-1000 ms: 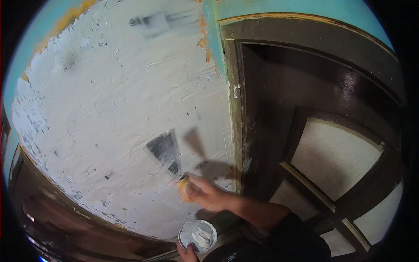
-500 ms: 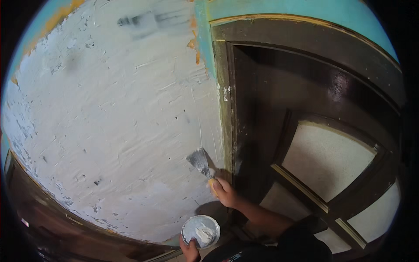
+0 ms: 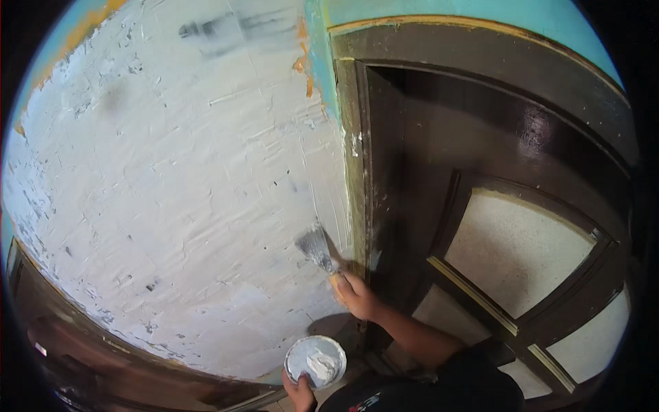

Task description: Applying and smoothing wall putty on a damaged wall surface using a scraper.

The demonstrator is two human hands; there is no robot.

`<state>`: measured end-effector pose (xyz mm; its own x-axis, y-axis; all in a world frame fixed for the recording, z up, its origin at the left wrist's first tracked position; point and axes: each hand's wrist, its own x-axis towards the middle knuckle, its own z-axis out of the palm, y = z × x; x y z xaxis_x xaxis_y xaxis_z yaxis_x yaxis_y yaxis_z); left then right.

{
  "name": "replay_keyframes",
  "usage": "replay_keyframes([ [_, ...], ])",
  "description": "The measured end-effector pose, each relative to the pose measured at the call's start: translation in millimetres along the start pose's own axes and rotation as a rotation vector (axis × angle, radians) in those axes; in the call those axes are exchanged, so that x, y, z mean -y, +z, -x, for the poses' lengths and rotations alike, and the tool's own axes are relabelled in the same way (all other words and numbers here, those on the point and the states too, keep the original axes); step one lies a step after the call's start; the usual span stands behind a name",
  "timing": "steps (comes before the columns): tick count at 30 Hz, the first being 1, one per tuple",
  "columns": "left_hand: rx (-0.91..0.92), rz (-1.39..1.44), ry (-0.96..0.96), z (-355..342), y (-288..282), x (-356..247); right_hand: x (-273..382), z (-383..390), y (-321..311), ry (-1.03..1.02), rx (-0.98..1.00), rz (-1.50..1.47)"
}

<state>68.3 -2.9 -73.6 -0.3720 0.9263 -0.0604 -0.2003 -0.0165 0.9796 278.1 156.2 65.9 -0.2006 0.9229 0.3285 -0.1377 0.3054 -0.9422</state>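
My right hand point(image 3: 353, 295) is closed round the yellowish handle of a putty knife point(image 3: 315, 247). The knife's wide metal blade is smeared with grey-white putty and lies at the wall, just left of the door frame. My left hand point(image 3: 300, 394) grips the rim of a round white tub point(image 3: 302, 356), thumb over the edge. A lump of white putty point(image 3: 322, 364) sits inside the tub, toward its right side. The wall point(image 3: 185, 185) carries a rough white coat with ridges, scrape marks and grey patches.
A dark door frame point(image 3: 354, 165) with a brown panelled door point(image 3: 425, 144) stands on the right. Turquoise paint point(image 3: 439, 9) shows above it, with orange patches point(image 3: 300, 64) along the coat's edge. Dark brown woodwork point(image 3: 89, 336) runs along the lower left.
The putty knife's blade has turned slightly and shifted a little down and right along the wall. My left hand and the tub have hardly moved.
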Motion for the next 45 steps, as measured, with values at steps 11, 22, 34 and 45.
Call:
replay_keyframes([
  [11, 0.103, -0.083, 0.048, -11, 24, -15, 130, -66, 20, -0.245, -0.054, -0.078],
  [22, 0.028, -0.196, -0.348, -3, -9, 1, 68, -13, -18, -0.160, -0.004, 0.188],
  [34, 0.055, 0.051, -0.020, -13, 11, 3, 36, -20, -5, -0.092, -0.061, -0.016],
  [45, 0.056, -0.018, 0.010, -7, 12, -1, 68, -54, 11, -0.185, -0.073, -0.008],
])
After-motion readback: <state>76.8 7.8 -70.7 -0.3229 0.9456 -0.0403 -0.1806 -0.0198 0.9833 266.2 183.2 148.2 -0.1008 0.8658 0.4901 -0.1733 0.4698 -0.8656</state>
